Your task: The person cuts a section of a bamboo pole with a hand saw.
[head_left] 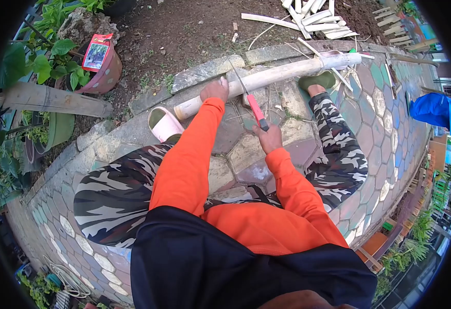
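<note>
A pale bamboo pole (287, 71) lies slantwise across the paving in front of me, its cut end toward the lower left. My left hand (215, 90) is closed round the pole near that end, pressing it from above. In my right hand (269, 139) is a hand saw (255, 108), gripped by its red and black handle. The saw's thin blade crosses over the pole just right of my left hand, pointing away from me. A pink clog (166, 123) sits beside the pole's near end, and my other foot in a green clog (318, 81) is by its far part.
Split bamboo pieces (318, 18) are heaped on the soil at the top. Stone edging (205, 73) separates soil from the hexagonal paving (256, 154). To the left stand a pink plant pot (104, 72) and a thick bamboo post (55, 99). Something blue (434, 109) is at the right.
</note>
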The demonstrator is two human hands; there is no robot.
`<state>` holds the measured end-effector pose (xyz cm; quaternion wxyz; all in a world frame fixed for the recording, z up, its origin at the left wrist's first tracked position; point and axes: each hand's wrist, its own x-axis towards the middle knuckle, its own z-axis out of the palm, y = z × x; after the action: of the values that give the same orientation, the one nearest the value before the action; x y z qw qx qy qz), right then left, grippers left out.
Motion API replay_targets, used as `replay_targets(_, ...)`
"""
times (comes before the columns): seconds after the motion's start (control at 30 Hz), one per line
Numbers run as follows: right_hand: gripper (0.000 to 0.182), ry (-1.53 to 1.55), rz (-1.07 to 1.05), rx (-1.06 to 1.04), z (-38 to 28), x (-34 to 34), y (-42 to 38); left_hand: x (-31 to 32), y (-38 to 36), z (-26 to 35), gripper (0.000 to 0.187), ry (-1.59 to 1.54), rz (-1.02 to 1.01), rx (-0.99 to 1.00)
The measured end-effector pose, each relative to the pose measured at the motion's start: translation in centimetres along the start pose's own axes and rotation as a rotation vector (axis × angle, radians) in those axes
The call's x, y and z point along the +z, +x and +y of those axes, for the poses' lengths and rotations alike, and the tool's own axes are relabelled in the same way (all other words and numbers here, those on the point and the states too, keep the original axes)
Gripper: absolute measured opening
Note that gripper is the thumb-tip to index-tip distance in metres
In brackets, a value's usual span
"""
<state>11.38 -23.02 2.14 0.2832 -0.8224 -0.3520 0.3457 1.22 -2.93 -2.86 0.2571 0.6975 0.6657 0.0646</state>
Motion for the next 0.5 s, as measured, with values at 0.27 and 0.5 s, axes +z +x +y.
replay_targets(0.27, 0.032, 0.043, -0.016, 0.045, 0.2, -1.9, -1.8, -1.2, -1.7, 0.0, 0.053, 0.056, -0.089, -0.029)
replay_targets(0.5, 0.031, 0.11, -0.028, 0.125, 1.1, -1.4, -2.6, 0.1, -3.4, -0.3, 0.058, 0.056, -0.17, -0.089)
